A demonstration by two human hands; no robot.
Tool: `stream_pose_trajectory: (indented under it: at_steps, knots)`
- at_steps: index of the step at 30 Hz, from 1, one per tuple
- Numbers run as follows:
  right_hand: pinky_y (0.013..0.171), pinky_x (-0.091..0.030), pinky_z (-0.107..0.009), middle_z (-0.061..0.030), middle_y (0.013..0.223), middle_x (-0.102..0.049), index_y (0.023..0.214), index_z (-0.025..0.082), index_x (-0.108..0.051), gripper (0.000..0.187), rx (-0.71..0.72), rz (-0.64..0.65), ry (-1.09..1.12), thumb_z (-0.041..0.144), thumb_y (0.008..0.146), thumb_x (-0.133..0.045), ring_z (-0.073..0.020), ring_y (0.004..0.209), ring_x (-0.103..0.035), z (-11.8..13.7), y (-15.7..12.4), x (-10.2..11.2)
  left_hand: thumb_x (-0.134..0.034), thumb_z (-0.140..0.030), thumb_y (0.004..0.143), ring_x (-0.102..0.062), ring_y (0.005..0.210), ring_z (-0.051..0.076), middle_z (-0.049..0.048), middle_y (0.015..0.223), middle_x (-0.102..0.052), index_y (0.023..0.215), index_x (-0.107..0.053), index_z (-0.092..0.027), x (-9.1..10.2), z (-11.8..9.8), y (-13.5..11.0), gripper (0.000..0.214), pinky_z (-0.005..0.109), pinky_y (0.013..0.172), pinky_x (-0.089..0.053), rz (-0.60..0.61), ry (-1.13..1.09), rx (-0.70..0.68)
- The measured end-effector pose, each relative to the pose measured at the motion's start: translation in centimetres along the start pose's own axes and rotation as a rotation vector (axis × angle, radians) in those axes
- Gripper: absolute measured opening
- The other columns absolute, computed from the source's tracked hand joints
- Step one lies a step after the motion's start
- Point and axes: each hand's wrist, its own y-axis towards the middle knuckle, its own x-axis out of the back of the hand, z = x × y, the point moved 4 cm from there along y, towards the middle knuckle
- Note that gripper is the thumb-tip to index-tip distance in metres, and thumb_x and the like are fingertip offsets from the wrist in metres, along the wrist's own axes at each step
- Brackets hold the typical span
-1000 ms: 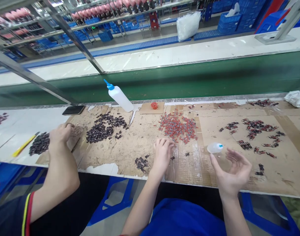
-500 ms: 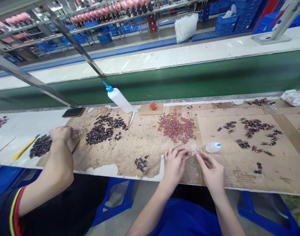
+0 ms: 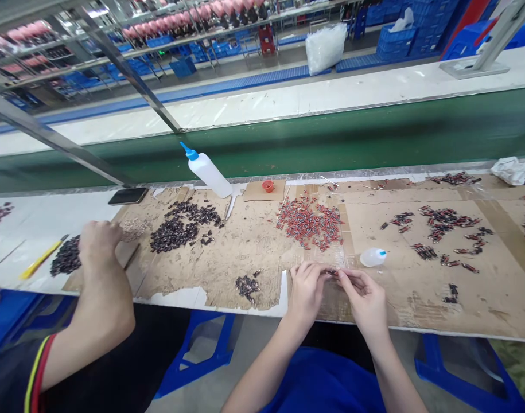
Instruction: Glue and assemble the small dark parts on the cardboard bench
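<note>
Low over the cardboard, my left hand (image 3: 305, 291) pinches a small dark part (image 3: 331, 272) between thumb and fingertips. My right hand (image 3: 365, 295) is closed too, its thumb and forefinger meeting the other end of that part; its exact kind is too small to make out, and the fingers partly cover it. Just beyond both hands lies a pile of small red-and-silver pieces (image 3: 309, 222). A small clear squeeze bottle (image 3: 373, 257) with a blue tip rests beside my right hand. Left of my left hand is a little heap of dark parts (image 3: 247, 287).
A co-worker's hand (image 3: 99, 241) reaches over dark parts at left, near a yellow cutter knife (image 3: 42, 258). A tall white bottle (image 3: 210, 175) leans near a red cap (image 3: 268, 186). Red-and-black pieces (image 3: 447, 222) lie at right. A phone (image 3: 128, 196) lies at the back left.
My right hand has moved left, bringing its fingertips against the dark part in my left hand. The co-worker's hand has shifted slightly left.
</note>
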Motion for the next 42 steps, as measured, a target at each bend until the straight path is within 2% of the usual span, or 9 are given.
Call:
stream_pose_trajectory:
  at_steps: [8,13,20,26,32,37,42]
  knots:
    - [0.076,-0.061,-0.039,-0.0087,0.078,-0.075,0.074,0.018,-0.074,0.034,0.041,0.037,-0.018,0.05,0.064,-0.078,-0.0242,0.074,-0.073,1.1,-0.3,-0.3,-0.063,-0.011,0.084,-0.065,0.093,0.021,0.0027,0.093,-0.075,0.097,-0.069,-0.023,0.6,0.0,0.0,0.019,0.038,0.086,-0.042,0.022,-0.061,0.064]
    - [0.076,-0.061,-0.04,-0.009,0.079,-0.076,0.074,0.018,-0.075,0.034,0.068,0.056,-0.047,0.051,0.065,-0.076,-0.0251,0.074,-0.073,1.4,-0.1,-0.2,-0.068,-0.012,0.08,-0.07,0.082,0.019,0.0034,0.088,-0.076,0.092,-0.071,-0.022,0.7,0.2,0.1,0.015,0.037,0.085,-0.05,0.051,-0.271,0.171]
    - [0.076,-0.061,-0.042,-0.0094,0.08,-0.076,0.078,0.019,-0.076,0.036,0.071,0.054,-0.033,0.053,0.067,-0.075,-0.0237,0.07,-0.073,1.5,-0.3,-0.1,-0.069,-0.015,0.079,-0.072,0.078,0.019,0.0045,0.087,-0.076,0.086,-0.071,-0.02,0.3,0.4,0.0,0.009,0.036,0.084,-0.054,-0.013,-0.409,0.246]
    - [0.074,-0.062,-0.042,-0.0086,0.077,-0.076,0.072,0.019,-0.076,0.034,0.014,0.038,0.048,0.049,0.059,-0.081,-0.0238,0.069,-0.073,1.1,0.0,0.0,-0.071,-0.013,0.076,-0.072,0.081,0.02,0.0037,0.085,-0.077,0.084,-0.072,-0.021,0.7,0.1,0.0,0.011,0.041,0.09,-0.051,-0.035,-0.343,0.216]
    - [0.071,-0.062,-0.041,-0.0084,0.076,-0.076,0.074,0.018,-0.076,0.033,-0.013,0.048,0.015,0.048,0.06,-0.08,-0.0239,0.067,-0.073,1.4,0.0,0.5,-0.073,-0.015,0.076,-0.071,0.083,0.023,0.0031,0.081,-0.077,0.087,-0.072,-0.022,1.0,-0.4,0.0,0.013,0.043,0.088,-0.05,-0.046,-0.278,0.197]
    - [0.063,-0.062,-0.037,-0.0077,0.072,-0.075,0.078,0.019,-0.078,0.034,0.03,0.053,-0.054,0.049,0.064,-0.077,-0.0228,0.062,-0.071,2.0,-0.4,0.8,-0.073,-0.018,0.077,-0.071,0.085,0.023,0.0034,0.079,-0.077,0.088,-0.072,-0.022,1.1,-0.6,0.0,0.012,0.042,0.087,-0.051,-0.029,-0.296,0.156]
    - [0.069,-0.062,-0.037,-0.0091,0.082,-0.076,0.078,0.019,-0.077,0.032,0.101,0.018,-0.118,0.049,0.068,-0.075,-0.0236,0.069,-0.072,2.4,-1.0,1.0,-0.071,-0.013,0.077,-0.071,0.081,0.02,0.0037,0.084,-0.076,0.087,-0.072,-0.021,0.9,-0.6,0.0,0.013,0.038,0.086,-0.052,-0.019,-0.346,0.14]
